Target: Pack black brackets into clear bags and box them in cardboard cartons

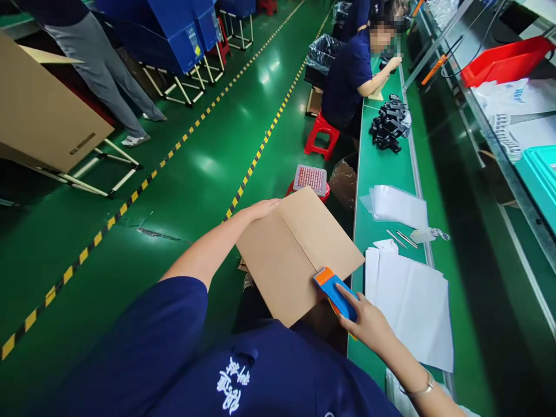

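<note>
A brown cardboard box (278, 260) is held in front of my body, two flaps meeting along a seam on the face towards me. My left hand (264, 209) grips its far left edge, most of the fingers hidden behind the cardboard. In my right hand (362, 313) is a blue and orange tape dispenser (341, 298). Its orange front end rests on or just over the near end of the seam. Whether tape is stuck to the box there, I cannot tell.
On the green bench (362, 231) to my right lie white sheets (408, 307), clear plastic bags (397, 205), thin metal tools, a small bottle (423, 234) and black parts (390, 124). A tray of small pieces (310, 179) tops a red stool. A co-worker (347, 81) sits farther along.
</note>
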Available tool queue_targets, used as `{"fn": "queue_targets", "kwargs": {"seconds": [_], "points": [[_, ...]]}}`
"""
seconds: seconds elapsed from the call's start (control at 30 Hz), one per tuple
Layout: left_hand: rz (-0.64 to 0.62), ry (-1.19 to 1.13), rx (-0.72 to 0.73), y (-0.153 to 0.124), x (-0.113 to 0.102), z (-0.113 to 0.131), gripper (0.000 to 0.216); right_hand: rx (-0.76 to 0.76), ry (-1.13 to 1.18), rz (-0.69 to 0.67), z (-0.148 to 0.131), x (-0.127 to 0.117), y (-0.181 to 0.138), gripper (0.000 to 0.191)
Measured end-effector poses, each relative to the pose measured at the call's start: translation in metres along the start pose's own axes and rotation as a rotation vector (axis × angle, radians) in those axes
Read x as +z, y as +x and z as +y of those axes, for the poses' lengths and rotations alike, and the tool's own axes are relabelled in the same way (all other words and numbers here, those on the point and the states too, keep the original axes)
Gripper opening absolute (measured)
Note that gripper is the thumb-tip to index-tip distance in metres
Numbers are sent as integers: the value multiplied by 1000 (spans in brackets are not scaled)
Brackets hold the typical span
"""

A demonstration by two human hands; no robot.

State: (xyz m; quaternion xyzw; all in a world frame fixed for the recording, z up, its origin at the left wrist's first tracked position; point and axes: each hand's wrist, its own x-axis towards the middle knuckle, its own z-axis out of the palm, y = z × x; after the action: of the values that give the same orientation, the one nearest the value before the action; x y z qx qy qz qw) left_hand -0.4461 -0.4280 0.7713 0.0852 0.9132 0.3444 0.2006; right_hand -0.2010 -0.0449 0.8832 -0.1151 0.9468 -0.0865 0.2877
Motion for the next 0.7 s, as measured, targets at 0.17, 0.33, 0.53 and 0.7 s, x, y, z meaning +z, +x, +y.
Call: {"fn": "queue_targets", "kwargs": {"seconds": [0.17, 0.33, 0.53, 0.7], "points": [[100, 171, 40, -7, 40, 59, 55, 3, 64, 6, -3, 1, 4, 67], [-6, 448, 427, -38, 134, 124, 58, -23, 104, 15, 11, 8, -10, 73], [-18, 310, 410, -47, 158, 145, 54, -49, 104, 16, 31, 30, -26, 73], [-55, 137, 523, -62, 189, 170, 54, -89, 141, 39, 40, 40, -38, 75]]}}
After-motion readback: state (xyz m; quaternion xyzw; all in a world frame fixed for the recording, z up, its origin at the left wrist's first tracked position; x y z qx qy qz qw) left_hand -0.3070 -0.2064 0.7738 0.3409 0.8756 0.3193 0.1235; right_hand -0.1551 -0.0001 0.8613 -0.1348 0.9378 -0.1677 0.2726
